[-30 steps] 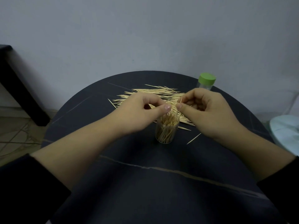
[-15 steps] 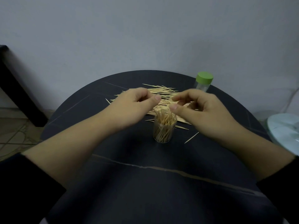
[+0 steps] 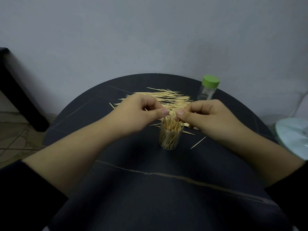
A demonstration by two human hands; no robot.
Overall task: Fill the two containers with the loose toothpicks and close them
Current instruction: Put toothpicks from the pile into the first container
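A small clear open container (image 3: 170, 139), packed with upright toothpicks, stands at the table's middle. Just above its mouth my left hand (image 3: 138, 112) and my right hand (image 3: 205, 115) meet, thumbs and fingertips pinched. A toothpick end shows inside my left hand's pinch. My right hand's fingertips press down on the toothpick tops in the container. A pile of loose toothpicks (image 3: 168, 99) lies behind the hands, partly hidden. A second clear container with a green lid (image 3: 208, 88), closed, stands at the back right.
The round dark table (image 3: 150, 189) has a pale crack line across it. Stray toothpicks (image 3: 198, 142) lie right of the open container. A pale blue round object (image 3: 293, 137) sits off the right edge, dark furniture (image 3: 15, 90) at the left, a wall behind.
Both hands have stayed over the open container, shifting slightly; the thumbs parted half a second ago and have come close together again above the toothpicks.
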